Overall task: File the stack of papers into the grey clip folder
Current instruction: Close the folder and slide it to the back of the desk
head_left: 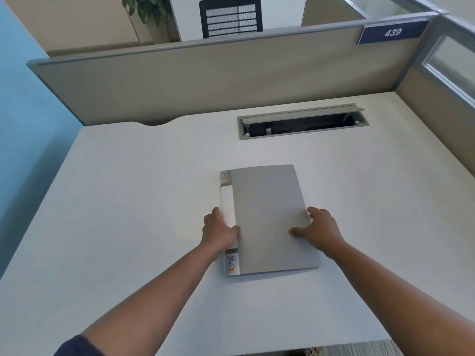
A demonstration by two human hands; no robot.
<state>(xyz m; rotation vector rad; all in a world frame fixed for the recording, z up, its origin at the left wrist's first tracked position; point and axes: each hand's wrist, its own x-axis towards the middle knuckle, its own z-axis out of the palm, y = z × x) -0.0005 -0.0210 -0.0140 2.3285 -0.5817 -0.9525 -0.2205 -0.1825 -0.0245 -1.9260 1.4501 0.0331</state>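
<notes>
**Both hands resting on the closed grey folder**

I am looking down two bare forearms reaching from 6 o'clock toward the middle of the white desk [128, 176]. The grey clip folder [270, 219] is lying closed and flat there, spine to the left. My left hand [218, 231] is sitting at the folder's 9 o'clock, against the spine, thumb hooking onto the cover edge and fingers curling beside it; it is touching the folder, but I cannot tell whether it is actually gripping. My right hand [318, 231] is lying at the folder's 3 o'clock edge, thumb stretching across the cover, fingers spread and flat, not closing on anything.

The spine label [232, 264] at the folder's near left corner is reading "SMART LIFE" beside an orange swirl; a similar mark at the far end of the spine is too small to read.

Beyond the folder, toward 12 o'clock, a cable slot [300, 123] is standing with its lid tilted up. Behind it the beige partition [205, 80] is carrying a blue plate [393, 33] reading "439" at 1 o'clock. A black mesh chair [231, 18] is showing beyond.
</notes>
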